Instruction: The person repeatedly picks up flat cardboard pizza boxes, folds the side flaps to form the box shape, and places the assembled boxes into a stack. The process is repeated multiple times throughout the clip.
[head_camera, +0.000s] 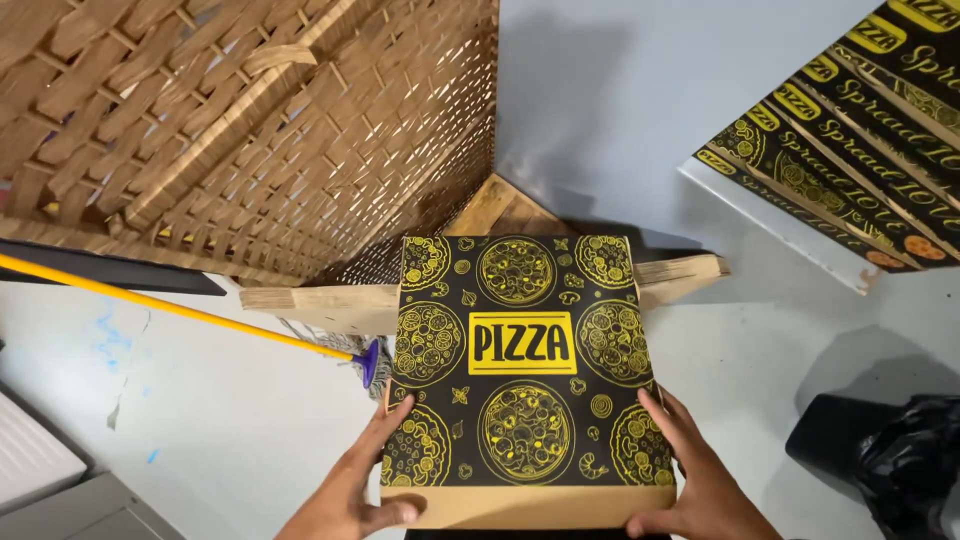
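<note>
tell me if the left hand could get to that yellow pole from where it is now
Probably yes. The left hand grips the pizza box's near left corner, and the yellow pole's purple end sits just up and left of it, nothing between; it would have to release the box first.

Matt printed cardboard box (522, 370), rough woven-cane screen (250, 130)

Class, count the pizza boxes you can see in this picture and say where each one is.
1 assembled box, held at its near corners by the left hand and right hand. At least 4 flat boxes are stacked on a shelf, upper right; more may be hidden.
</note>
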